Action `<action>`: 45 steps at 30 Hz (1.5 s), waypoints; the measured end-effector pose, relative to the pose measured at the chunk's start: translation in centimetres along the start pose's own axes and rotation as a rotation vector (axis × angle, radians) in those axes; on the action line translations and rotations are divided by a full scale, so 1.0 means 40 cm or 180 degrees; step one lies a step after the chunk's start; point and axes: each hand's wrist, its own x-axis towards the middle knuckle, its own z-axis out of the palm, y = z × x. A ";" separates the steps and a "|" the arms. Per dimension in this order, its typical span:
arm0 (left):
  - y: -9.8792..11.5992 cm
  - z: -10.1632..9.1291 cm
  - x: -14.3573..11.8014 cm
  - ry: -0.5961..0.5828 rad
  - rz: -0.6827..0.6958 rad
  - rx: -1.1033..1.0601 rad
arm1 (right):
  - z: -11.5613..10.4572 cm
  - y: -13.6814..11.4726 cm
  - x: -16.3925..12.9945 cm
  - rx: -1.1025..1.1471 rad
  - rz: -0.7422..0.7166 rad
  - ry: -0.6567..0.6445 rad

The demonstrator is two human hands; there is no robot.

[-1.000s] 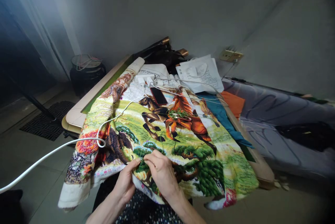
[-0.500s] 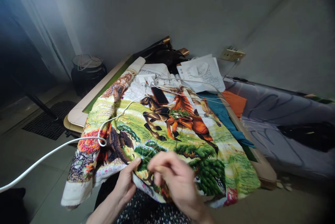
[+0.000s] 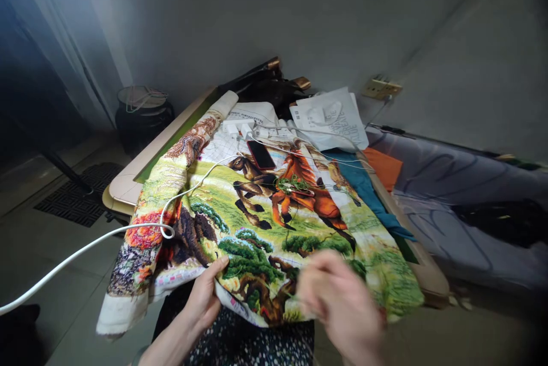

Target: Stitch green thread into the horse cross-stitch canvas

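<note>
A large cross-stitch canvas (image 3: 222, 183) with horses, trees and grass drapes over the table and down over my lap. My left hand (image 3: 204, 296) grips its near edge, thumb on top and fingers underneath. My right hand (image 3: 340, 300) is closed and blurred by motion, above the canvas's lower right part. Whatever sits between its fingertips is too small and smeared to make out. A tangle of green thread (image 3: 295, 185) lies on the orange horse. The canvas's left side is rolled up into a thick roll (image 3: 165, 194).
A phone (image 3: 260, 155) and a white charger (image 3: 238, 126) rest on the canvas. A white cable (image 3: 68, 256) loops across the left side. White paper bags (image 3: 327, 120) stand at the back near a wall socket (image 3: 381, 88). A teal cloth (image 3: 368, 200) lies along the table's right side.
My right hand has moved to the right, away from my left hand, uncovering the stitched tree trunk. My left hand keeps its grip on the canvas edge.
</note>
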 end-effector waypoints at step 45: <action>-0.002 0.009 0.004 0.0073 0.0205 0.0002 | 0.118 -0.040 0.078 -0.0891 -0.0930 -0.0671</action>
